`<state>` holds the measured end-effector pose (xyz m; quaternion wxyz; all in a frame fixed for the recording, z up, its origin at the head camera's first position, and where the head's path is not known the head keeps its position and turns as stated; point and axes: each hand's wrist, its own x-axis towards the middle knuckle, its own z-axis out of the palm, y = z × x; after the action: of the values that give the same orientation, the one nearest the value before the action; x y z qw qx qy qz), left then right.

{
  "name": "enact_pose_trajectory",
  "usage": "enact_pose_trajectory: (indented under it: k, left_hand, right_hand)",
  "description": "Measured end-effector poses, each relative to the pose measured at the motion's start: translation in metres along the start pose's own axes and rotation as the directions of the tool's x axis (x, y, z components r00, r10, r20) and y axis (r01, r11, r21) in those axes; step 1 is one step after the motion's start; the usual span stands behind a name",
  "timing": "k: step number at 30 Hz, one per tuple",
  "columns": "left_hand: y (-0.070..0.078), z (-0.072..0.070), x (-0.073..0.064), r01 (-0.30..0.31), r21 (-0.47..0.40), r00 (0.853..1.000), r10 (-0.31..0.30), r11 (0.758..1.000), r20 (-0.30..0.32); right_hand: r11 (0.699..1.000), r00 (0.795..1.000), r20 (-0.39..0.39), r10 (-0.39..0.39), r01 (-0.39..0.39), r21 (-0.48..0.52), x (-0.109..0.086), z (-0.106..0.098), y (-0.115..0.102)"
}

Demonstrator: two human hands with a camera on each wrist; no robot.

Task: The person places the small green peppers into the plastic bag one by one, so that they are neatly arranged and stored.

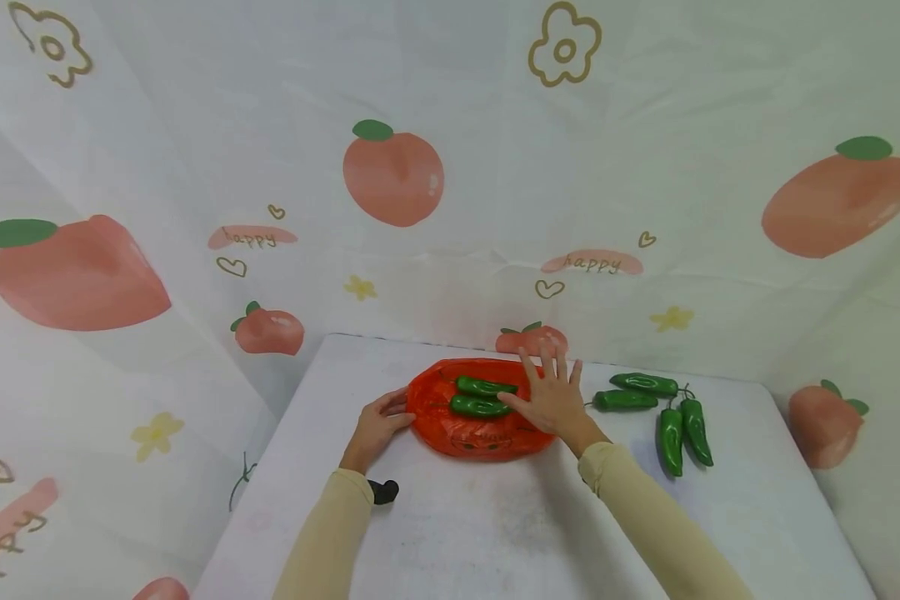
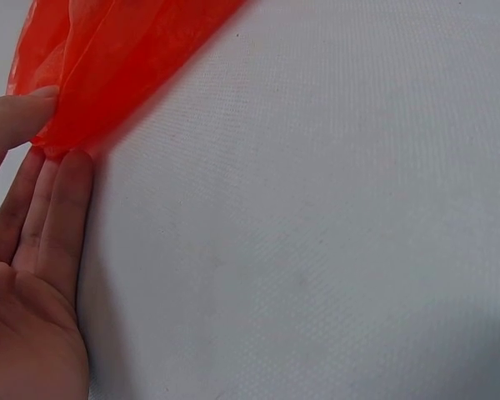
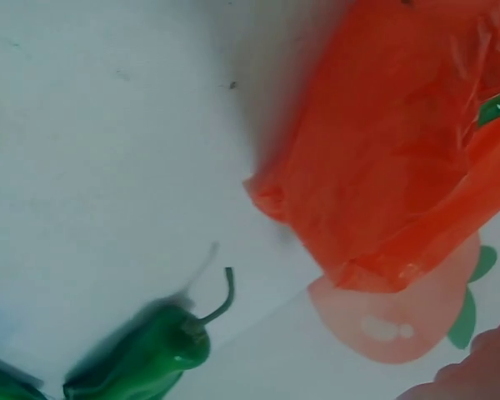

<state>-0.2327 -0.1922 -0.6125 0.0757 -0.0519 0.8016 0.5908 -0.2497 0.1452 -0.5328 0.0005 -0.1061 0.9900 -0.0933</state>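
A red plastic bag [image 1: 435, 429] lies spread on the table, with two green chili peppers [image 1: 480, 407] on it. My left hand [image 1: 378, 425] pinches the bag's left edge; the left wrist view shows the thumb above the red plastic [image 2: 125, 67] and the fingers under it. Over the bag's right side is my right hand [image 1: 555, 404], its fingers spread and nothing gripped. Whether it touches the bag or a pepper is unclear. Only a blurred bit of that hand [image 3: 475, 375] appears in the right wrist view.
Several more green chili peppers [image 1: 670, 442] lie to the right of the bag. A dark object [image 1: 385, 492] is partly hidden by the left sleeve. Thin dark strands [image 1: 243, 475] show at the table's left edge. A fruit-printed white cloth [image 1: 465, 275] hangs behind.
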Motion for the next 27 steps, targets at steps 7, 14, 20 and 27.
enact_pose_trajectory:
  k: [7,14,20,27]
  left_hand:
    - [0.003,-0.002,-0.001,0.007,-0.013,1.0,-0.007,1.0,0.008]
    - [-0.001,0.0,0.002,0.031,-0.008,1.0,-0.031,0.999,0.003]
    - [0.0,0.0,0.001,0.037,0.003,0.999,-0.037,0.999,0.001]
    - [0.003,0.0,0.0,0.043,-0.001,0.999,-0.043,0.999,0.001]
  right_hand:
    - [0.999,0.999,0.024,0.027,-0.028,0.042,-0.006,-0.002,0.014]
    - [0.994,0.997,0.036,0.065,-0.067,0.081,-0.015,-0.001,0.033]
    - [0.995,0.997,0.013,0.075,-0.075,0.072,-0.018,-0.002,0.049]
    - [0.993,0.995,-0.008,0.099,-0.098,0.07,-0.021,-0.001,0.065]
